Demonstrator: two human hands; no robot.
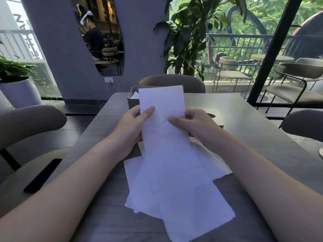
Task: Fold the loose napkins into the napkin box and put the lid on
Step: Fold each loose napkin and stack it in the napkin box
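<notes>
A long white napkin (162, 105) is held upright above the table, its lower end trailing down onto a pile of loose white napkins (174, 193). My left hand (134, 124) pinches its left edge with the thumb on the front. My right hand (188, 123) pinches the right edge the same way. Behind the napkin stands the open grey napkin box (133, 102), mostly hidden, with white paper showing inside. The pale wooden lid (215, 117) with an oval slot lies on the table to the right of my right hand.
A dark phone (42, 175) lies near the grey table's (262, 137) left edge. Grey chairs stand at the left (26, 123), far side (171, 82) and right (305, 123). A potted plant (188, 32) rises behind the far chair.
</notes>
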